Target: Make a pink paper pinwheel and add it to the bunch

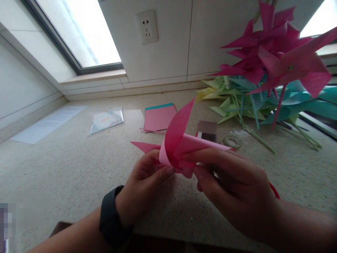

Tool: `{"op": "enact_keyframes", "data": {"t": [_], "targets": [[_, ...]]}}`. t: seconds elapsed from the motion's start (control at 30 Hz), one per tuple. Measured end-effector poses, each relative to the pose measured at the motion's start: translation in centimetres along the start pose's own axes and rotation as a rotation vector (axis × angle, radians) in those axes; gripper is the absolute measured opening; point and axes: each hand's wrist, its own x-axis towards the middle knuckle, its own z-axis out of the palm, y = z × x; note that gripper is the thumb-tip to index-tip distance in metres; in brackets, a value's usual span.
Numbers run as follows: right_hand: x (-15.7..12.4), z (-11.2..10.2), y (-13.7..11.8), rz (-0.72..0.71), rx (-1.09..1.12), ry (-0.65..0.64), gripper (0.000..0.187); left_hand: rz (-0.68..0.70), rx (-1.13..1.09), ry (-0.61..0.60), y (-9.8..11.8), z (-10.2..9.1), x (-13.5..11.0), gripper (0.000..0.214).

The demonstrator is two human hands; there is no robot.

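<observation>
Both my hands hold a half-folded pink paper pinwheel point(179, 142) just above the speckled counter point(65, 168). My left hand point(143, 184), with a black band on its wrist, pinches the paper's folded centre from the left. My right hand point(233, 186) is closed on the paper from the right, its fingers pressing the curled flaps together at the middle. One flap stands up and points to the upper right. A red strip point(274, 190) shows behind my right wrist.
A heap of finished pinwheels, pink point(276, 52), green point(229, 103) and teal point(302, 102), lies at the back right on sticks. Pink paper sheets point(159, 117), a clear plastic bag point(106, 120), a white printed sheet point(48, 123), a small brown box point(207, 130) and a tape ring point(233, 141) lie on the counter. A wall socket point(146, 26) is above.
</observation>
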Motion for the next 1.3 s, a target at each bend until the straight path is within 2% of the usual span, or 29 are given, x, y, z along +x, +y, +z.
{"op": "enact_keyframes", "data": {"t": [0.1,0.4,0.83,1.03,1.3], "targets": [[0.0,-0.1,0.1,-0.04,-0.035,-0.012,0.021,0.001,0.0,-0.005,-0.1,0.0,0.0,0.016],[0.1,0.3,0.2,0.003,0.075,-0.038,0.022,-0.01,0.023,0.002,-0.3,-0.5,-0.1,0.019],[0.1,0.2,0.4,-0.016,0.033,-0.033,0.018,-0.015,0.044,0.01,-0.1,-0.4,-0.1,0.015],[0.1,0.4,0.3,0.044,0.117,-0.044,0.019,-0.019,0.035,0.007,-0.1,-0.3,0.0,0.015],[0.1,1.2,0.7,0.123,0.107,0.037,0.012,0.01,0.077,0.065,0.1,0.0,0.3,0.013]]}}
